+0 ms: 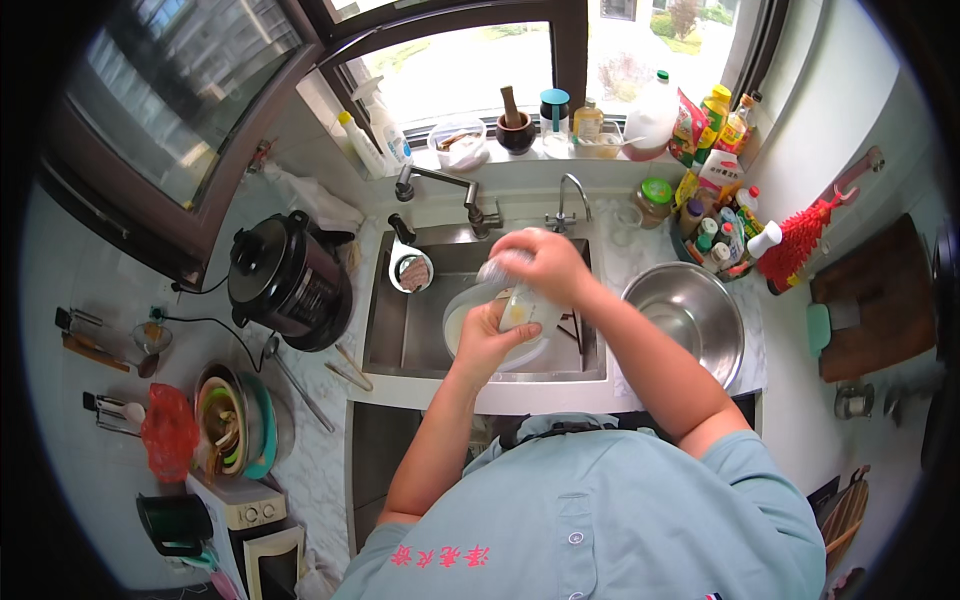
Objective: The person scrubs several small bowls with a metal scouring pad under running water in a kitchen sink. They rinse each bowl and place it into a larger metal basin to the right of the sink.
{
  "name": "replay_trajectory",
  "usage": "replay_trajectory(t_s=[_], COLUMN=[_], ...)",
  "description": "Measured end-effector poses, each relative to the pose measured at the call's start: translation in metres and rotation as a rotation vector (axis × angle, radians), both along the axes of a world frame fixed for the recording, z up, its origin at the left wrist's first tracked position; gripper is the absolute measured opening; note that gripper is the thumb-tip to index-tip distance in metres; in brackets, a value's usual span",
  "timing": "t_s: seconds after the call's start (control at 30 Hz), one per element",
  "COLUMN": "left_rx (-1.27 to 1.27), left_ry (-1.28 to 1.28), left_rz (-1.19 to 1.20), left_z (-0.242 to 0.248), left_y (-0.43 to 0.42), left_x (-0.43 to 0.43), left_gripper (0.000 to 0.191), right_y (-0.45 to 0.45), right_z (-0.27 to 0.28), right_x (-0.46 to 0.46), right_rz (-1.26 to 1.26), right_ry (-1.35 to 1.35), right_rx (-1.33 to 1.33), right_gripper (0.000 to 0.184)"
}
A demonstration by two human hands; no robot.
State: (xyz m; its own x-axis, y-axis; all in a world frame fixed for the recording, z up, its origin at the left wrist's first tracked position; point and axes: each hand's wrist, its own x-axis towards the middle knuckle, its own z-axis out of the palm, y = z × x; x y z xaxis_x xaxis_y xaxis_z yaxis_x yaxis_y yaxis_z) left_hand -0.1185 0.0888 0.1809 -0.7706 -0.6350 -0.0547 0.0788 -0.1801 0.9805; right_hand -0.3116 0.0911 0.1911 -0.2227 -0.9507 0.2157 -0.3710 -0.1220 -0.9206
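Over the steel sink [420, 337], my left hand [491, 334] grips a small clear container [523, 311] with its thumb across the near side. My right hand [544, 262] is curled over a pale translucent item [499, 270], blurred and partly covered by the fingers, just above that container. Beneath both hands a translucent bowl [454, 319] holds cloudy liquid, mostly hidden by them. A white holder with a brownish scrubbing pad [413, 274] is at the sink's left side. The dark faucet [480, 214] stands behind the sink.
A large steel basin [686, 319] sits right of the sink, below grouped bottles [720, 240]. To the left are a black pressure cooker [289, 285], a ladle [300, 382] and stacked bowls [262, 427]. A mortar with pestle [515, 135] and a jug [651, 120] line the windowsill.
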Motion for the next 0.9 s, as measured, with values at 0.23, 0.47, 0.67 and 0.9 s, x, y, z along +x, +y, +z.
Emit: replay_trajectory(t_s=[0.23, 0.47, 0.67, 0.9], left_rx=[0.008, 0.058, 0.009, 0.033], left_ry=[0.056, 0.146, -0.058, -0.010], left_rz=[0.157, 0.036, -0.170, -0.011], left_z=[-0.004, 0.011, 0.029, 0.009], left_y=[-0.003, 0.000, -0.018, -0.011], left_x=[-0.002, -0.003, -0.003, -0.012], left_gripper=[0.022, 0.029, 0.039, 0.037], right_y=[0.041, 0.022, 0.022, 0.020], right_z=[0.025, -0.016, -0.007, 0.038], right_x=[0.042, -0.032, -0.034, -0.007], right_rz=[-0.036, 0.292, 0.153, 0.035], right_ry=[0.376, -1.275, -0.757, 0.158], right_rx=[-0.218, 0.246, 0.168, -0.127], right_gripper=[0.038, 0.046, 0.041, 0.035])
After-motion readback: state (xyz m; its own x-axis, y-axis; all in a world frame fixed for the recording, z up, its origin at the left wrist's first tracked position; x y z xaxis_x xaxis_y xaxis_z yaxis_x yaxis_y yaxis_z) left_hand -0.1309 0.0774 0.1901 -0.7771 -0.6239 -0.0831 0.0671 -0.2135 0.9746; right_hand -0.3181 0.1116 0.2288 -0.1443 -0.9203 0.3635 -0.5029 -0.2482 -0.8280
